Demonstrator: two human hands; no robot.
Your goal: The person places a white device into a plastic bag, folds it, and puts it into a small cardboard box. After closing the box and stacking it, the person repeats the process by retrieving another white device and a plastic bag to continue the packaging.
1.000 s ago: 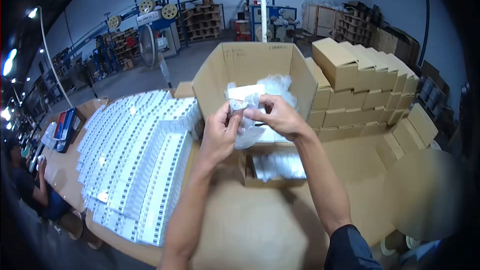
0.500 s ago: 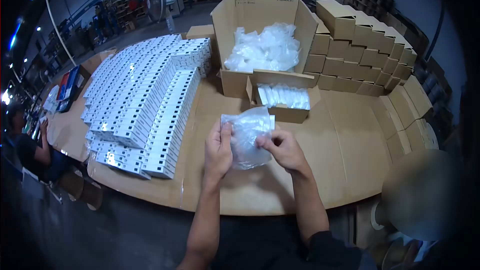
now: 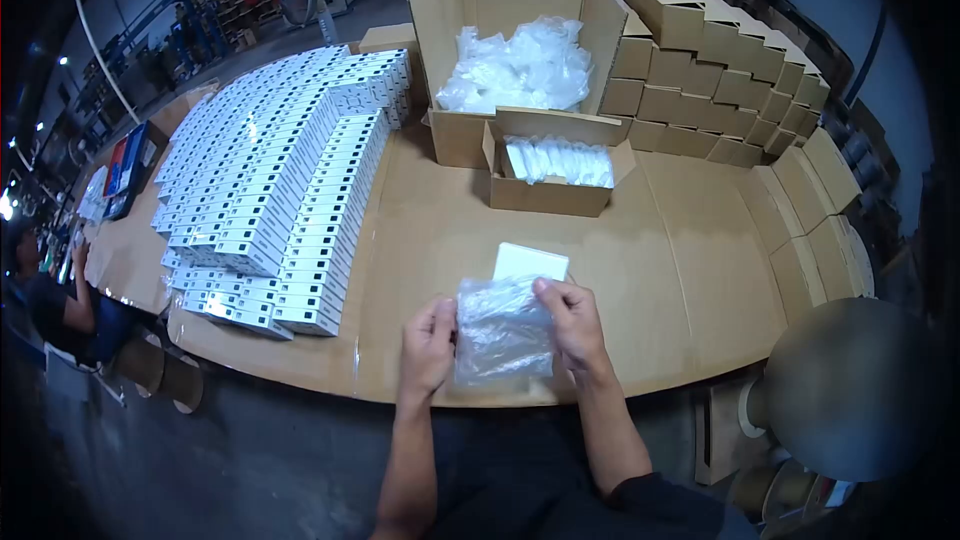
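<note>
A clear plastic bag (image 3: 505, 332) is stretched between my two hands above the front of the table. My left hand (image 3: 428, 348) pinches its left edge between thumb and fingers. At its upper right corner, my right hand (image 3: 574, 325) grips the plastic with the thumb on top. Just beyond the bag is a flat white box (image 3: 530, 261), its near part hidden behind the plastic. Farther off stands an open carton (image 3: 550, 198) holding a row of white items in clear bags (image 3: 560, 161).
Long stacks of white boxes (image 3: 330, 220) fill the left side. A large carton (image 3: 462, 140) of clear plastic bags (image 3: 520, 70) stands at the back. Brown cartons (image 3: 690, 90) are piled at the right rear. Another person (image 3: 60, 285) sits at far left.
Both hands have lowered and drawn the bag out flatter. The white box, mostly hidden behind the bag before, now shows on the far side of it. My view has tilted slightly down.
</note>
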